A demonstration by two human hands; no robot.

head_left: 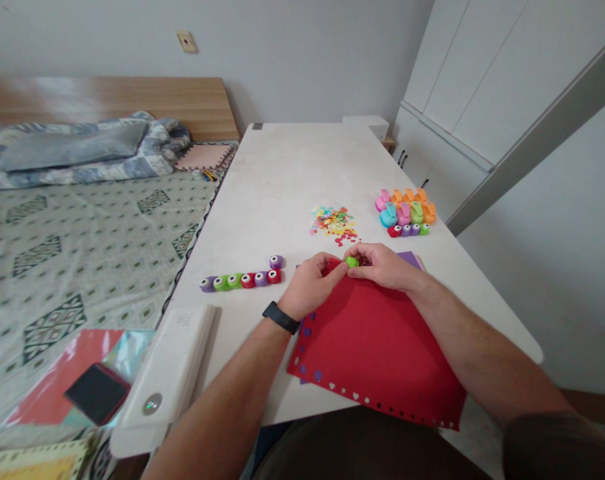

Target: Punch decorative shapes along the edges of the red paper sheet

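Observation:
A small green craft punch sits at the far edge of a red sheet of paper. My right hand is closed around the punch, thumb and fingers on its sides. Beside it, my left hand pinches the sheet's far edge, its thumb tip against the punch. Shaped holes, hearts among them, run along the sheet's left and near edges. Purple paper shows beneath the red sheet. Part of the far edge is hidden by my fingers.
Loose coloured paper cutouts lie beyond my hands. Small punches form a row at left; larger colourful punches stand at right. A white machine lies on the table's left edge, beside the bed with a dark phone-like object.

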